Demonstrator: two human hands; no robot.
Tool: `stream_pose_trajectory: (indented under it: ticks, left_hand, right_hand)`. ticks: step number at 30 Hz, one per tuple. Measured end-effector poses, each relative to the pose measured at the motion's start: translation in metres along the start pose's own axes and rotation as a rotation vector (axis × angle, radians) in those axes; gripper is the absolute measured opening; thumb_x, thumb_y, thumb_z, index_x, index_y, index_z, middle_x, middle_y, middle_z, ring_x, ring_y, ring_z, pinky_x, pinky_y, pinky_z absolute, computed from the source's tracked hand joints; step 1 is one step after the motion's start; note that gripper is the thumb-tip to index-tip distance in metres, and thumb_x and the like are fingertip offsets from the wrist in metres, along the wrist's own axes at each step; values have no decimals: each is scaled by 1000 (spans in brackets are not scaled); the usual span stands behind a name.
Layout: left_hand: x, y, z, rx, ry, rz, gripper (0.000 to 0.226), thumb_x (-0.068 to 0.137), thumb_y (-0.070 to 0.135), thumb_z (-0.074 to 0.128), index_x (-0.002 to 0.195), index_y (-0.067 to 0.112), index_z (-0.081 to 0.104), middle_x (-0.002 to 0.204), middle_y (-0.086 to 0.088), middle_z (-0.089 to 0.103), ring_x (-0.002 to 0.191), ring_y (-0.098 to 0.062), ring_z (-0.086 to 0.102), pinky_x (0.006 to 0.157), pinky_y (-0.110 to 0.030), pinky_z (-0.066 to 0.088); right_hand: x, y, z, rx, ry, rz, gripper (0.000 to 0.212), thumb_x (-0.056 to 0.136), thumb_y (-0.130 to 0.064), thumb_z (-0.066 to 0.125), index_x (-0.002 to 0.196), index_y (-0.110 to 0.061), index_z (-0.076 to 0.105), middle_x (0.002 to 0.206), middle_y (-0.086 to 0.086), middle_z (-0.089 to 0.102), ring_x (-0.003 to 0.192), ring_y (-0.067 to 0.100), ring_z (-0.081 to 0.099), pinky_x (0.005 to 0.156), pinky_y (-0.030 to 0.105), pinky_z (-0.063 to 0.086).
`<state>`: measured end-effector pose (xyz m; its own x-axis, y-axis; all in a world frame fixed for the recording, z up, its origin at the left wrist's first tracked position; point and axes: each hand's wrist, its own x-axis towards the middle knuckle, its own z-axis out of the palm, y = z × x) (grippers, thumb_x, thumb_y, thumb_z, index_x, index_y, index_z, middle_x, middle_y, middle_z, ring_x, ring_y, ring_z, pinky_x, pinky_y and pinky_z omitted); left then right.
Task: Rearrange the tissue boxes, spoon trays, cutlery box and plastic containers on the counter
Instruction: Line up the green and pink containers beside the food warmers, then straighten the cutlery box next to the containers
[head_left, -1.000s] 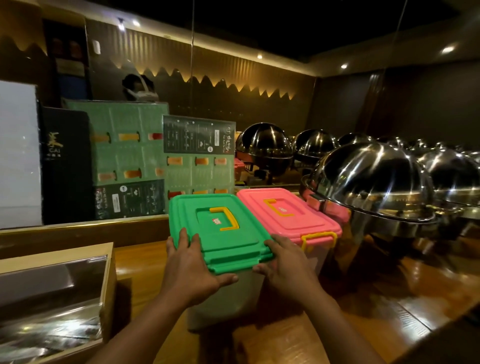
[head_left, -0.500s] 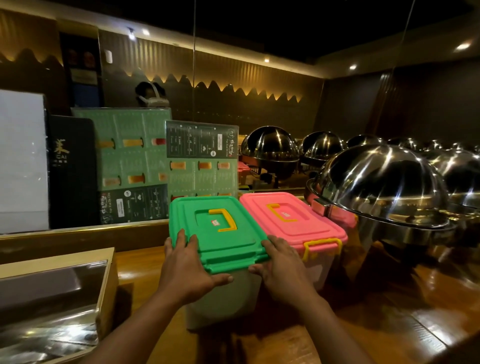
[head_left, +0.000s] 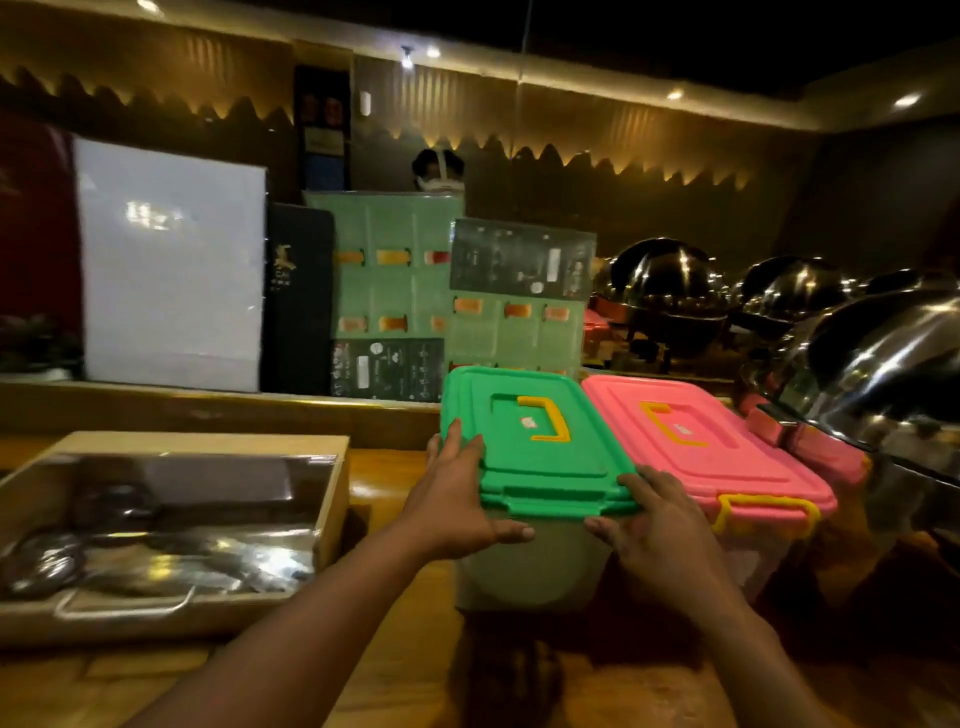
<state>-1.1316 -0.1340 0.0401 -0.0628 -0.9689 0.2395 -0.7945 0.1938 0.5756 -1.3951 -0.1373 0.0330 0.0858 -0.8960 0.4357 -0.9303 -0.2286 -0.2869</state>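
Both hands, left hand (head_left: 451, 501) and right hand (head_left: 655, 522), clasp the green-lidded container (head_left: 535, 467) on the counter (head_left: 395, 649), touching the pink-lidded container (head_left: 717, 457); slide it level (grip low, I'd say).

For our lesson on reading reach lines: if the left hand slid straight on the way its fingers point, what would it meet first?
The left hand grips the green plastic lid of the clear container, fingers pointing away and slightly right. Straight on, they would probably first meet the lid's yellow handle; depth is uncertain.
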Motion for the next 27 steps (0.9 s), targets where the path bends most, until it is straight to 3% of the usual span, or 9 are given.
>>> stream_pose_trajectory:
  ticks: [4,9,11,14,16,19,21,23,27]
  left_hand:
    - [-28,-28,-21,-53,-52,-23,134,59,64,83,156,33,-3,164,0,-17,151,-21,-8,122,-44,14]
    - [-71,-92,-76,17,63,-61,109,72,58,77,156,35,11,166,6,3,151,-19,7,118,-45,21]
    - [-88,-122,-101,10,149,-63,88,78,49,76,151,34,29,161,6,24,146,-19,25,112,-39,34]
    - [-109,-170,-137,-23,283,-72,61,81,38,78,135,31,50,135,7,53,123,-11,49,84,-16,40]
    - [-122,-203,-159,-1,318,-98,55,80,37,78,130,31,56,130,6,58,115,-8,51,83,-22,44]
    - [-139,-258,-191,58,320,-174,60,76,45,80,128,27,58,129,0,59,111,-14,56,85,-33,54]
    - [-150,-292,-209,150,298,-228,75,68,66,75,130,28,56,133,-1,56,114,-18,55,87,-38,55]
    - [-162,-321,-223,239,285,-275,90,59,82,68,133,32,54,143,-2,48,127,-23,47,96,-46,50]
    - [-180,-353,-230,142,284,-322,103,54,75,76,143,38,41,154,-9,34,137,-35,37,101,-55,45]
  right_hand:
    - [1,-14,-7,-3,-3,19,74,71,-48,81,127,-4,61,136,23,53,125,38,49,106,49,42]
    - [-18,-103,1,306,344,-245,30,79,-22,69,104,-5,70,111,18,64,103,34,61,91,43,48]
    - [-27,-149,18,368,260,-376,26,81,-23,66,103,-10,70,108,10,65,99,24,61,89,34,47]
    - [-34,-208,57,409,95,-428,23,88,-27,65,109,-18,67,110,1,62,99,16,59,86,33,50]
    - [-37,-246,81,420,35,-348,30,89,-32,66,117,-23,63,115,-3,58,101,12,55,83,31,49]
    - [-43,-290,115,436,-153,-116,60,87,-50,66,140,-32,44,131,-11,40,113,6,41,88,24,39]
    - [-48,-305,138,455,-182,-50,75,82,-61,66,145,-33,38,143,-8,35,124,11,40,94,29,42]
    - [-53,-314,154,446,-168,5,80,76,-67,68,143,-33,40,150,-2,32,130,20,41,99,36,46]
    - [-58,-322,165,392,-116,94,80,76,-61,70,143,-28,45,155,4,33,136,26,36,101,39,42]
